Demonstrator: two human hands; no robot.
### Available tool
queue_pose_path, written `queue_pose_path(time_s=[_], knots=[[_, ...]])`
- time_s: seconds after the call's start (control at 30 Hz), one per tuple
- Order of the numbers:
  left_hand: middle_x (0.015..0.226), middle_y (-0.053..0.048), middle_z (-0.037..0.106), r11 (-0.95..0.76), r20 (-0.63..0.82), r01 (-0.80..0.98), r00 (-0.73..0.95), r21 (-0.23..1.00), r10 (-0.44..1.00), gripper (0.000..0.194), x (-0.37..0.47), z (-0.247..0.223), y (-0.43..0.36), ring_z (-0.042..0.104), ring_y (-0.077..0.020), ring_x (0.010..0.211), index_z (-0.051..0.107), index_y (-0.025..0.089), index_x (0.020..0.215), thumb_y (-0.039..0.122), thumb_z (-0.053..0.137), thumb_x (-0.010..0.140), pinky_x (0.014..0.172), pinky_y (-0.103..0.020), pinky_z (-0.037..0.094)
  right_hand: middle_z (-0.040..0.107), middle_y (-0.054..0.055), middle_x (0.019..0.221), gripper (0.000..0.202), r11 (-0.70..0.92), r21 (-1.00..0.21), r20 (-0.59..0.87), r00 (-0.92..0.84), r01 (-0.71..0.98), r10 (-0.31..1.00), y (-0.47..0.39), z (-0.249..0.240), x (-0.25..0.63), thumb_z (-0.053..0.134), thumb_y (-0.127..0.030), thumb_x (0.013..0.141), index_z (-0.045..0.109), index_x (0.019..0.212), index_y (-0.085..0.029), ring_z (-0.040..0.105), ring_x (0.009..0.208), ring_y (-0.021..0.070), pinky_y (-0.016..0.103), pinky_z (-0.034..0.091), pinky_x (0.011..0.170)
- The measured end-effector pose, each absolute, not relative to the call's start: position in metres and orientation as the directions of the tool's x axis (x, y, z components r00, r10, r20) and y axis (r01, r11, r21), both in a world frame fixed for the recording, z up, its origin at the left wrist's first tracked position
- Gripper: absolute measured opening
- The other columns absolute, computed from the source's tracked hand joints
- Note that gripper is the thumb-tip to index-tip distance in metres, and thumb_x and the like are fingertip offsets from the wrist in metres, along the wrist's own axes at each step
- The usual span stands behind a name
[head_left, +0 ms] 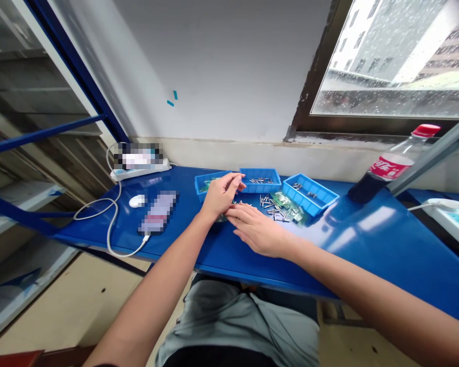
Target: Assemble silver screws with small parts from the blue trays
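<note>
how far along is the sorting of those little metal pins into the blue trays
Partly done: the middle blue plastic tray and right blue plastic tray already hold some pins. The left hand pinches something small; the right hand rests flat. A loose pile of small metal pins remains on the blue tabletop.

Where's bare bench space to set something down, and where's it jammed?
Free: blue bench between the right-hand tray and cola bottle, and forward of them. Also the strip between phone and left hand. Crowded: around both hands, where small metal parts lie beside the three trays; right hand lies flat there.
</note>
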State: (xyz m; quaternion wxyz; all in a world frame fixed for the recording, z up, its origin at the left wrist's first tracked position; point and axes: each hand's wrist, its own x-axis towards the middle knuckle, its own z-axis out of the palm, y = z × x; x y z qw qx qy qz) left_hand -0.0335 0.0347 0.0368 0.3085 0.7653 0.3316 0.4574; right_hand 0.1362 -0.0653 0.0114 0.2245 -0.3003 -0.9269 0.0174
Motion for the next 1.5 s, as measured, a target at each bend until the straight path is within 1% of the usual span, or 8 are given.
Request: queue_pose_path(time_s=[0.3, 0.47, 0.6, 0.87, 0.97, 1.1, 1.33, 1.5], knots=[[0.106, -0.009, 0.079, -0.634, 0.509, 0.178, 0.453, 0.753, 0.732, 0.051, -0.033, 0.039, 0.027, 0.075, -0.0212, 0.098, 0.075, 0.020, 0.118, 0.054, 0.039, 0.109, 0.090, -0.035, 0.060, 0.064, 0.013, 0.136, 0.031, 0.679, -0.557, 0.683, -0.201, 0.478, 0.702, -0.049, 0.029, 0.170, 0.055, -0.031, 0.104, 0.071, 0.131, -0.024, 0.060, 0.131, 0.0310, 0.055, 0.049, 0.115], [0.096, -0.008, 0.079, -0.666, 0.462, 0.247, 0.553, 0.704, 0.693, 0.035, -0.024, 0.036, 0.021, 0.074, -0.0216, 0.082, 0.075, 0.017, 0.110, 0.048, 0.067, 0.096, 0.076, -0.033, 0.059, 0.073, 0.010, 0.113, 0.017, 0.550, -0.735, 0.602, 0.008, 0.397, 0.799, -0.040, 0.021, 0.189, 0.067, -0.037, 0.098, 0.077, 0.102, -0.023, 0.070, 0.110, 0.0282, 0.052, 0.057, 0.103], [0.088, -0.007, 0.079, -0.615, 0.403, 0.206, 0.593, 0.761, 0.697, 0.031, -0.021, 0.030, 0.021, 0.074, -0.0212, 0.079, 0.075, 0.017, 0.101, 0.045, 0.064, 0.098, 0.073, -0.033, 0.059, 0.073, 0.008, 0.104, 0.033, 0.461, -0.877, 0.472, 0.063, 0.133, 0.880, -0.037, 0.014, 0.188, 0.081, -0.039, 0.087, 0.065, 0.110, -0.022, 0.074, 0.098, 0.0242, 0.045, 0.063, 0.092], [0.107, -0.010, 0.077, -0.679, 0.494, 0.254, 0.520, 0.689, 0.697, 0.033, -0.020, 0.028, 0.025, 0.074, -0.0221, 0.089, 0.072, 0.019, 0.114, 0.042, 0.076, 0.091, 0.075, -0.034, 0.060, 0.074, 0.007, 0.093, 0.049, 0.332, -0.939, 0.339, 0.070, 0.089, 0.938, -0.033, 0.014, 0.187, 0.084, -0.044, 0.080, 0.061, 0.115, -0.020, 0.074, 0.086, 0.0221, 0.040, 0.064, 0.082], [0.134, -0.014, 0.068, -0.800, 0.606, 0.242, 0.544, 0.549, 0.580, 0.045, -0.021, 0.032, 0.024, 0.068, -0.0269, 0.117, 0.066, 0.023, 0.131, 0.038, 0.078, 0.090, 0.091, -0.041, 0.060, 0.074, 0.005, 0.091, 0.044, 0.257, -0.964, 0.264, 0.119, 0.071, 0.957, -0.032, 0.012, 0.188, 0.082, -0.042, 0.081, 0.059, 0.112, -0.020, 0.072, 0.073, 0.0196, 0.038, 0.064, 0.071], [0.135, -0.012, 0.068, -0.884, 0.609, 0.171, 0.667, 0.436, 0.430, 0.048, -0.020, 0.029, 0.024, 0.062, -0.0306, 0.130, 0.069, 0.026, 0.129, 0.035, 0.084, 0.084, 0.110, -0.052, 0.052, 0.074, 0.002, 0.092, 0.054, 0.217, -0.976, 0.215, 0.097, -0.002, 0.972, -0.033, 0.012, 0.187, 0.079, -0.043, 0.086, 0.055, 0.131, -0.023, 0.072, 0.067, 0.0181, 0.039, 0.065, 0.072], [0.114, -0.009, 0.076, -0.779, 0.554, 0.229, 0.590, 0.583, 0.588, 0.020, -0.019, 0.026, 0.028, 0.072, -0.0220, 0.102, 0.075, 0.023, 0.116, 0.028, 0.067, 0.098, 0.091, -0.038, 0.059, 0.076, 0.007, 0.101, 0.041, 0.241, -0.970, 0.241, -0.001, 0.030, 0.971, -0.034, 0.015, 0.189, 0.071, -0.054, 0.092, 0.070, 0.118, -0.022, 0.074, 0.088, 0.0216, 0.041, 0.064, 0.084], [0.102, -0.008, 0.078, -0.631, 0.464, 0.172, 0.538, 0.757, 0.704, 0.029, -0.021, 0.026, 0.030, 0.075, -0.0213, 0.090, 0.076, 0.020, 0.113, 0.042, 0.071, 0.095, 0.081, -0.036, 0.061, 0.073, 0.006, 0.099, 0.036, 0.357, -0.893, 0.388, 0.069, 0.273, 0.919, -0.033, 0.012, 0.191, 0.080, -0.051, 0.084, 0.077, 0.106, -0.023, 0.070, 0.084, 0.0209, 0.038, 0.062, 0.075]])
